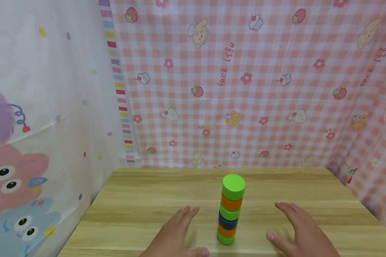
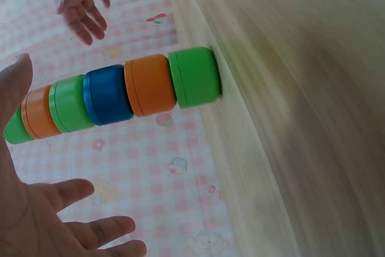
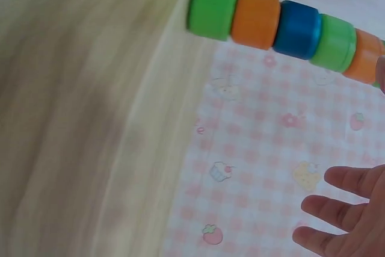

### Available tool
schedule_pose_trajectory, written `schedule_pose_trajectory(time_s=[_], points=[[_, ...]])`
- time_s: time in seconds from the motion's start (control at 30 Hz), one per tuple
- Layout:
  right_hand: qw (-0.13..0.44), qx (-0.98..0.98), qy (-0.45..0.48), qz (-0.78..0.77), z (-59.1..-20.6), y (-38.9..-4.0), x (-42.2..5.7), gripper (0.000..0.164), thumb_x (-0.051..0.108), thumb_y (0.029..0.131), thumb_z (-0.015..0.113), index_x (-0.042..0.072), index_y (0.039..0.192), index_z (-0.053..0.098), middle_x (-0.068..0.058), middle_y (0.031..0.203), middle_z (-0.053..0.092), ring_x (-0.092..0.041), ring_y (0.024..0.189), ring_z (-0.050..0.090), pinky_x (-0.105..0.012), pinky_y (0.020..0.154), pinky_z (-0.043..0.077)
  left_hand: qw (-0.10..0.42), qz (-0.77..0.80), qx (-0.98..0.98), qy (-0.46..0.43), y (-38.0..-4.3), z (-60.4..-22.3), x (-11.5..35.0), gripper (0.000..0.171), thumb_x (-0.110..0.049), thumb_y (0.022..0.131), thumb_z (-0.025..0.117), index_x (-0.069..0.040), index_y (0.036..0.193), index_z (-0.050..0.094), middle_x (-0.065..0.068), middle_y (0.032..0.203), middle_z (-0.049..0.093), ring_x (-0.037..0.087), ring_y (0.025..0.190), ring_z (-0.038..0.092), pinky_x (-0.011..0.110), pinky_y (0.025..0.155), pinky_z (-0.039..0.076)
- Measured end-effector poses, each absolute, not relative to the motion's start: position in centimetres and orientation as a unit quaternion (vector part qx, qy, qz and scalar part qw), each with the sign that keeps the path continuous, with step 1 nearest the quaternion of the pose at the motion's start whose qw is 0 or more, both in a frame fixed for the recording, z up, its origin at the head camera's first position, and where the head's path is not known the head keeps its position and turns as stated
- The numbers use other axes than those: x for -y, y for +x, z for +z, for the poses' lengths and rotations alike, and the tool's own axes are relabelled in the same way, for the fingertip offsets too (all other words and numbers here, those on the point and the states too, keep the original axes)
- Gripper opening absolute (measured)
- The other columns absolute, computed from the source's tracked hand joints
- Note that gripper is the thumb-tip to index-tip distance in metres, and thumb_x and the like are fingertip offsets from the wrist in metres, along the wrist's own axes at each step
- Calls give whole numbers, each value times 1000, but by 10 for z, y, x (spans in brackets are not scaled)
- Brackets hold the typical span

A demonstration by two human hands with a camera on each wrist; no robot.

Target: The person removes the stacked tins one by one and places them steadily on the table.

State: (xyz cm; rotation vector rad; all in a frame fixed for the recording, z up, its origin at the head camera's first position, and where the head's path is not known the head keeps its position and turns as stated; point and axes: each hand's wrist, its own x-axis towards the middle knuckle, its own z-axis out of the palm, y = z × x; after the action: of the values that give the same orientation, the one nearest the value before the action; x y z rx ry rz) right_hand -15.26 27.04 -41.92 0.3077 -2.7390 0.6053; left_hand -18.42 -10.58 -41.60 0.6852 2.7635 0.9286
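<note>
On the wooden table stands an upright stack of round blocks (image 1: 230, 210), coloured green, orange, green, blue, orange and green from top to bottom. My left hand (image 1: 180, 233) is to the left of the stack, apart from it, with fingers extended and nothing held. On the opposite side my right hand (image 1: 297, 230) hovers, also spread and holding nothing. The left wrist view shows the same stack (image 2: 108, 94) beyond the thumb, with the other hand behind it. In the right wrist view the stack's top end is partly hidden by my thumb.
The wooden table (image 1: 154, 189) reaches back to a pink checked cloth (image 1: 263, 100) with cartoon prints. A white cloth (image 1: 80, 89) with cartoon monsters hangs along the left side, and more checked cloth is on the right.
</note>
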Motion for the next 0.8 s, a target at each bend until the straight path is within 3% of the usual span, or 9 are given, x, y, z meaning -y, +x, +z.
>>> schedule_pose_trajectory(time_s=[0.27, 0.5, 0.8], points=[[181, 939, 118, 267, -401, -154, -254, 72, 51, 89, 82, 8, 143, 60, -15, 136, 64, -42, 124, 62, -67, 93, 51, 64, 438, -878, 183, -185, -406, 86, 95, -65, 83, 80, -25, 160, 41, 7, 163, 43, 40, 147, 44, 70, 110, 41], [164, 932, 104, 305, -388, -157, -233, 70, 53, 93, 77, 13, 147, 58, -13, 139, 62, -41, 126, 62, -68, 95, 51, 34, 529, -832, 167, -187, -399, 64, 83, -54, 87, 82, -25, 156, 44, 7, 162, 43, 41, 148, 41, 74, 110, 38], [169, 915, 95, 353, -373, -161, -214, 67, 48, 96, 76, 8, 147, 57, -16, 141, 61, -43, 131, 58, -71, 100, 47, 27, 580, -799, 154, -198, -396, 44, 79, -46, 85, 87, -22, 151, 49, 6, 157, 47, 37, 147, 41, 67, 113, 39]])
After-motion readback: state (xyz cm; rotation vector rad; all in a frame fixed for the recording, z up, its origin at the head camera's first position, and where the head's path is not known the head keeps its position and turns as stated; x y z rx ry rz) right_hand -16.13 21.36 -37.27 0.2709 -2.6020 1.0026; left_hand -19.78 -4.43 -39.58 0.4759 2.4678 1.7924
